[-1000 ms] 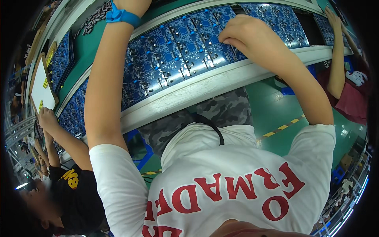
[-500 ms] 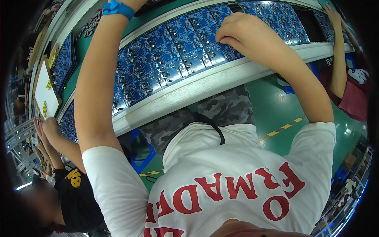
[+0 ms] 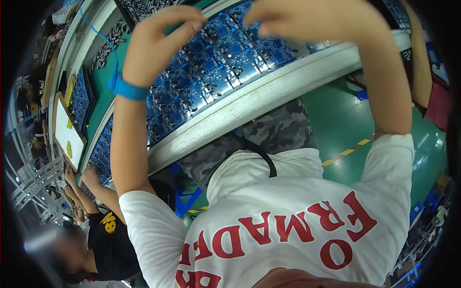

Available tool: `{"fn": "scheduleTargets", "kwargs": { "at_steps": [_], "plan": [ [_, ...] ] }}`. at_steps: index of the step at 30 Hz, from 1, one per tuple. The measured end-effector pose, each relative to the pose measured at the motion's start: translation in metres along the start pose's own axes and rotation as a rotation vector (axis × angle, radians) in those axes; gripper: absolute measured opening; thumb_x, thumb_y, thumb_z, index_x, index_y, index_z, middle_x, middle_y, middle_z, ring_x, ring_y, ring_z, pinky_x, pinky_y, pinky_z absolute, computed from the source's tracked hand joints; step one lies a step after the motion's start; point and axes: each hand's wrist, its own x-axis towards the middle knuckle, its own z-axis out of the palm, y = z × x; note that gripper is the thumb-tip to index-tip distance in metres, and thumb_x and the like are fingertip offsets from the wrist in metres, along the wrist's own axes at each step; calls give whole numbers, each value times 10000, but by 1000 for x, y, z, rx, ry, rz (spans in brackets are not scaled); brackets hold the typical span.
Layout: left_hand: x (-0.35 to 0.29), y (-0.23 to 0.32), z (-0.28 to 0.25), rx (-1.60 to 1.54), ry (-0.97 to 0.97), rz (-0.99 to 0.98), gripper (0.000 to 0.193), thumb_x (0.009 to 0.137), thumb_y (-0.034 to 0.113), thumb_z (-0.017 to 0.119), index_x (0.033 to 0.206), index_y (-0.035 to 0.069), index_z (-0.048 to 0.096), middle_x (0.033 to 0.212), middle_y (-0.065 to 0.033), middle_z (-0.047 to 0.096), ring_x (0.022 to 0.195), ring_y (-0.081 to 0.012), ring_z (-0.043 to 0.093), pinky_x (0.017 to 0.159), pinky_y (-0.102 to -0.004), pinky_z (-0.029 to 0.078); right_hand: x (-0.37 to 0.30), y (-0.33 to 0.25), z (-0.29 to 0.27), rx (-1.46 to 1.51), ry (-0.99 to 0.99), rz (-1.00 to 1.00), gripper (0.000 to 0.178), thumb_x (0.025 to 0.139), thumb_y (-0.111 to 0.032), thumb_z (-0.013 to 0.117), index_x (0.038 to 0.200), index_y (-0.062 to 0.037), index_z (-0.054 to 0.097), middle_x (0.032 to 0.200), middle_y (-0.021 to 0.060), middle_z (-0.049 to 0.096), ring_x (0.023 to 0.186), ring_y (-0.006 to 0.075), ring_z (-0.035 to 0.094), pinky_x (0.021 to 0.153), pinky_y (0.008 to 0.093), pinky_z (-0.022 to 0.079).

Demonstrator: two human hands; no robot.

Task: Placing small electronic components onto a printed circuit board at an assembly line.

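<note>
Shirt (image 3: 288,225) in white with red lettering fills the near view, camouflage trousers (image 3: 269,137) just beyond it. Both arms have lifted off the blue circuit boards (image 3: 225,62) that lie in rows along the white-edged workbench (image 3: 259,103): a second ago the right hand (image 3: 307,19) pressed on a board, and now it hovers above, fingers curled loosely, grasping nothing visible. The left hand (image 3: 158,41), blue wrist strap (image 3: 130,90) and cord attached, pinches thumb to fingertips; whether it grips a part cannot be told. A neighbouring worker's hands (image 3: 84,180) reach in at left.
</note>
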Motion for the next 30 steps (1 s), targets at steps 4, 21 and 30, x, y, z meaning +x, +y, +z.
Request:
{"fn": "scheduleTargets", "kwargs": {
  "at_steps": [4,21,30],
  "plan": [
    [-22,33,11,-332,-203,-203,160,929,87,740,1079,59,785,991,-58,757,911,-143,694,816,-275,545,41,80,-20,26,218,420,321,927,-292,660,1043,-14,771,906,180,761,797,295,727,771,417,559],
    [-43,81,46,270,-169,56,167,818,43,750,971,102,784,939,-32,683,940,-293,594,868,-387,446,80,166,21,-64,513,335,229,797,-268,766,919,-77,802,864,145,762,807,292,727,762,401,567],
    [-45,79,54,396,-186,180,208,797,48,730,979,147,746,980,3,658,987,-240,561,868,-389,373,79,170,21,89,633,356,236,793,-265,735,887,-53,779,819,139,747,758,268,710,716,384,556]
  ]
}}
